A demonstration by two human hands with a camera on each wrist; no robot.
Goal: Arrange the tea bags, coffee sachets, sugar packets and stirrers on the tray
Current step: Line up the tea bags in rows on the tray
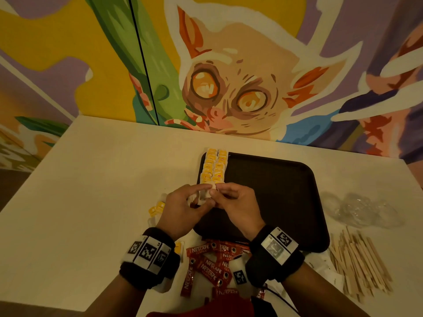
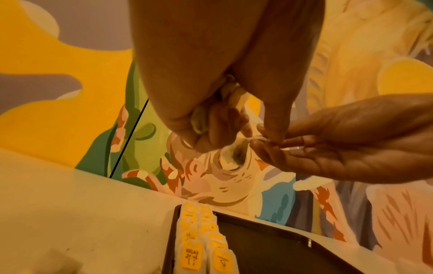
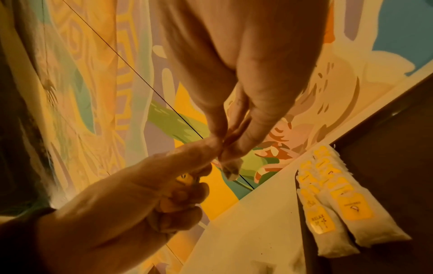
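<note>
Two overlapping rows of yellow-tagged white tea bags (image 1: 213, 167) are laid along the dark rectangular plastic tray (image 1: 274, 191)'s left edge, another white tea bag (image 1: 204, 196) is pinched above its near-left corner by the left hand (image 1: 183, 208) and right hand (image 1: 235, 205), while red coffee sachets (image 1: 209, 264) and pale wooden stirrers (image 1: 359, 261) are left off it.

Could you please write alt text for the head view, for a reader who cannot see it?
Left hand and right hand pinch one tea bag over a dark tray, beside two rows of tea bags at its left edge. Coffee sachets and wooden stirrers lie on the table.
</note>
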